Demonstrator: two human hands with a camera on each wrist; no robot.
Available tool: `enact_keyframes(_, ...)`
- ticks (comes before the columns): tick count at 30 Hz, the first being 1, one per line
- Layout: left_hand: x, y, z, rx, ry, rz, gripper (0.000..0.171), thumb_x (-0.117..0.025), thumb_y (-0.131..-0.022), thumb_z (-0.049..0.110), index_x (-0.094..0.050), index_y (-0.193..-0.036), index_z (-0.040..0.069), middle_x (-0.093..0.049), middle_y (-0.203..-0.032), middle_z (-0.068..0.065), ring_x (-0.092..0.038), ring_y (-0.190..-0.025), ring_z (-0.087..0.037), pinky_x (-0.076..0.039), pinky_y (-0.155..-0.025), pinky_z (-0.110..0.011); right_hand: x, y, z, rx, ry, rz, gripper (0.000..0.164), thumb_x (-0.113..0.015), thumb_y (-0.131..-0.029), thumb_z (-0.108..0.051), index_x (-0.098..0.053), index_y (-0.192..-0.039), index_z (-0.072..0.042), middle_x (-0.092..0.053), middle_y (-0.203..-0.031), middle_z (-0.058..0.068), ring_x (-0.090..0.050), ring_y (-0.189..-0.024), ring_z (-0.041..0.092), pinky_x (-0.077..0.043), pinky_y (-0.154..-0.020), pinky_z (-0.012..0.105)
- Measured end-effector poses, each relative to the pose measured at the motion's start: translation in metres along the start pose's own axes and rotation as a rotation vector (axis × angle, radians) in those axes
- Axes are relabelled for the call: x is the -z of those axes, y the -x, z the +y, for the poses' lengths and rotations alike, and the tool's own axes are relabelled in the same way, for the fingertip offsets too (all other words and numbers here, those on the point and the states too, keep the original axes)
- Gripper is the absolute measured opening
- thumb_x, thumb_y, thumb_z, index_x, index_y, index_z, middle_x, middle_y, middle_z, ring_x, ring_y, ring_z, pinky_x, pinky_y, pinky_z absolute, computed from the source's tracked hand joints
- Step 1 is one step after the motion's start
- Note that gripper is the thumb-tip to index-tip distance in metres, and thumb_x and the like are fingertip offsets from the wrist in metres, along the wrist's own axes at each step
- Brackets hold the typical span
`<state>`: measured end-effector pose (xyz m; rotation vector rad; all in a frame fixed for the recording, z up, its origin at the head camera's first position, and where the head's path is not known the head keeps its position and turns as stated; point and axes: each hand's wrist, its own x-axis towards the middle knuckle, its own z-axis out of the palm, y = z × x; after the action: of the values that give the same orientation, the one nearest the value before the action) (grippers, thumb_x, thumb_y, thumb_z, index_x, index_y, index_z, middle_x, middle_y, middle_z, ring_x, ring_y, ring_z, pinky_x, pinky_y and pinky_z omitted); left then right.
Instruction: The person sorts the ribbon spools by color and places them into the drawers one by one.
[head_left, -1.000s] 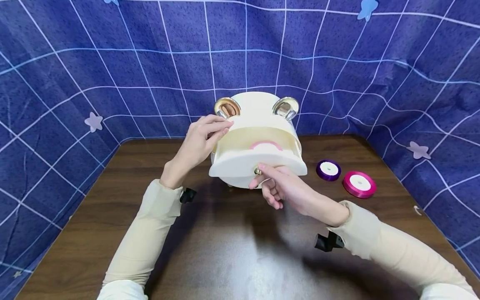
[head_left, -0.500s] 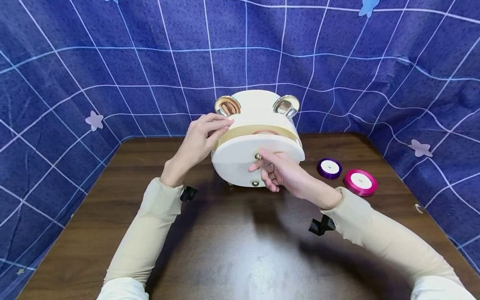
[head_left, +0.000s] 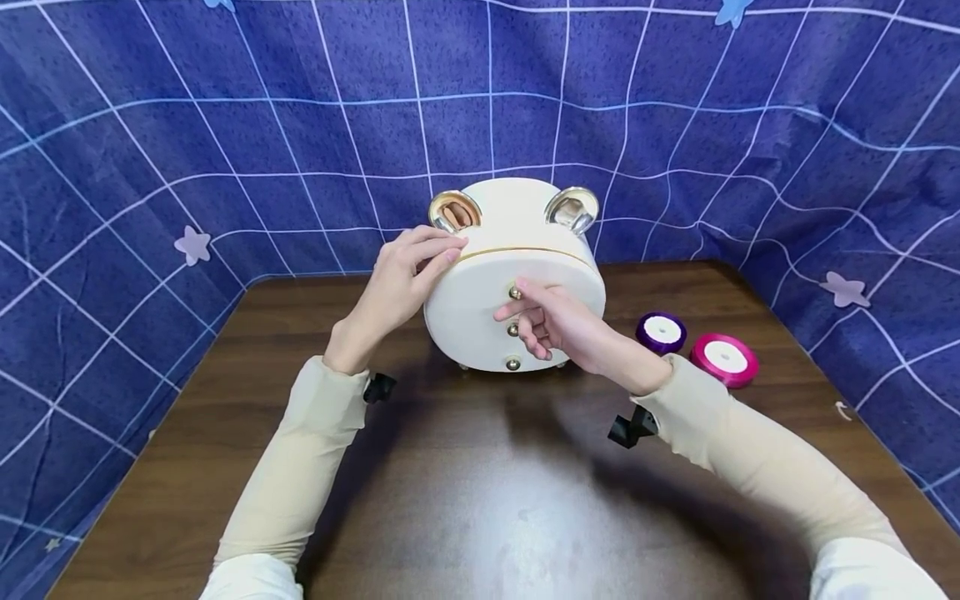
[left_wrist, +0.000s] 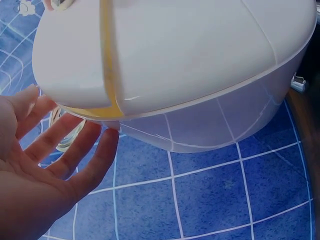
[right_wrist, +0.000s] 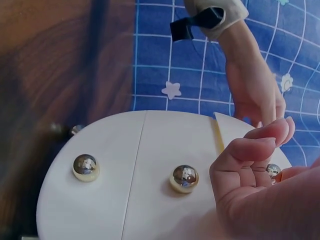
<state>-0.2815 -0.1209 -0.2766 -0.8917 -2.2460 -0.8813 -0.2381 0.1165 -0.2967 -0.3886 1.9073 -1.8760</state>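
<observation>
- One white three-drawer box (head_left: 480,292) is set toward the far middle of the table (head_left: 375,500), its front turned toward the person.
- Its top drawer (left_wrist: 72,55) is seen standing slightly forward of the drawers below, a narrow yellow strip (left_wrist: 108,55) being exposed along the step.
- The top knob (head_left: 515,292) is touched by the thumb of the right hand (head_left: 558,321); the other fingers are held apart from the thumb, some bent.
- The box's upper left edge is touched by the fingers of the left hand (head_left: 408,262), which are spread in the left wrist view.
- Two shiny ears are mounted on top, the left ear (head_left: 455,212) just beyond the left hand.
- A purple spool (head_left: 662,332) and a pink spool (head_left: 725,359) are placed right of the box.
- The table is backed by blue gridded cloth (head_left: 300,142).
</observation>
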Motion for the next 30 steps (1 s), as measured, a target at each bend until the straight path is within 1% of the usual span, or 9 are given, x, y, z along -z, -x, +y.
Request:
enact_keyframes(7, 0.002, -0.001, 0.002, 0.007, 0.013, 0.002, 0.024, -0.063, -0.094, 0.021, -0.073, -0.113, 0.011, -0.07, -0.109, -0.008, -0.062, -0.101, -0.025, -0.046, -0.084, -0.037, 0.005, -0.009, -0.003, -0.002, 0.006, -0.001, 0.054, -0.034, -0.104, -0.042, -0.06, -0.114, 0.004, -0.054, -0.052, -0.003, -0.047, -0.044, 0.011, -0.038, -0.047, 0.023)
enact_keyframes(10, 0.0, 0.001, 0.001, 0.002, 0.002, 0.0, 0.025, -0.065, -0.093, 0.023, -0.073, -0.113, 0.011, -0.07, -0.11, -0.008, -0.061, -0.099, -0.024, -0.046, -0.079, -0.035, 0.005, -0.009, -0.001, 0.007, 0.008, -0.013, 0.056, -0.033, -0.104, -0.043, -0.059, -0.116, 0.005, -0.055, -0.052, -0.003, -0.047, -0.044, 0.011, -0.039, -0.047, 0.023)
enact_keyframes(13, -0.001, 0.001, 0.0, -0.003, -0.01, 0.0, 0.025, -0.067, -0.092, 0.024, -0.073, -0.113, 0.011, -0.07, -0.11, -0.007, -0.061, -0.097, -0.023, -0.046, -0.076, -0.035, 0.003, -0.007, 0.005, 0.009, 0.03, -0.003, 0.058, -0.033, -0.103, -0.046, -0.059, -0.114, 0.004, -0.054, -0.052, -0.003, -0.048, -0.043, 0.011, -0.038, -0.046, 0.023)
enact_keyframes(17, -0.001, 0.002, 0.0, -0.006, -0.007, 0.0, 0.026, -0.067, -0.091, 0.024, -0.073, -0.113, 0.01, -0.07, -0.11, -0.007, -0.06, -0.095, -0.023, -0.044, -0.073, -0.034, -0.004, -0.001, 0.022, -0.048, 0.116, -0.01, 0.06, -0.035, -0.101, -0.05, -0.063, -0.11, 0.003, -0.055, -0.052, -0.002, -0.048, -0.043, 0.011, -0.037, -0.044, 0.023)
enact_keyframes(20, 0.0, 0.002, 0.0, -0.011, -0.011, 0.005, 0.026, -0.067, -0.091, 0.024, -0.073, -0.113, 0.01, -0.07, -0.109, -0.007, -0.06, -0.093, -0.022, -0.044, -0.072, -0.032, -0.008, 0.0, 0.037, -0.118, 0.142, -0.06, 0.06, -0.039, -0.1, -0.048, -0.063, -0.112, 0.006, -0.055, -0.053, -0.002, -0.049, -0.044, 0.01, -0.036, -0.043, 0.023)
enact_keyframes(22, 0.001, 0.002, 0.0, -0.01, -0.014, 0.011, 0.026, -0.068, -0.091, 0.023, -0.073, -0.112, 0.01, -0.07, -0.108, -0.007, -0.06, -0.091, -0.021, -0.043, -0.07, -0.031, -0.009, -0.004, 0.045, -0.164, 0.098, -0.086, 0.06, -0.041, -0.099, -0.047, -0.061, -0.114, 0.007, -0.055, -0.053, -0.002, -0.049, -0.043, 0.01, -0.036, -0.043, 0.023)
enact_keyframes(24, 0.002, 0.002, 0.001, -0.006, -0.012, 0.014, 0.026, -0.068, -0.091, 0.023, -0.073, -0.112, 0.01, -0.07, -0.108, -0.007, -0.059, -0.09, -0.021, -0.043, -0.07, -0.03, -0.008, -0.009, 0.05, -0.202, 0.007, -0.095, 0.061, -0.041, -0.099, -0.05, -0.059, -0.115, 0.006, -0.055, -0.052, -0.003, -0.048, -0.042, 0.009, -0.035, -0.043, 0.022)
enact_keyframes(27, 0.002, 0.002, 0.001, 0.002, -0.005, 0.01, 0.026, -0.068, -0.091, 0.023, -0.073, -0.113, 0.01, -0.07, -0.108, -0.007, -0.059, -0.091, -0.021, -0.043, -0.071, -0.03, -0.007, -0.018, 0.055, -0.236, -0.126, -0.081, 0.059, -0.038, -0.098, -0.052, -0.058, -0.113, 0.002, -0.053, -0.052, -0.005, -0.045, -0.043, 0.007, -0.034, -0.045, 0.022)
enact_keyframes(30, 0.001, 0.003, 0.002, 0.006, 0.002, 0.002, 0.027, -0.067, -0.091, 0.024, -0.072, -0.114, 0.011, -0.07, -0.109, -0.007, -0.059, -0.091, -0.022, -0.043, -0.072, -0.031, -0.006, -0.022, 0.057, -0.246, -0.196, -0.064, 0.055, -0.035, -0.098, -0.049, -0.059, -0.109, 0.0, -0.051, -0.052, -0.006, -0.043, -0.044, 0.008, -0.033, -0.048, 0.023)
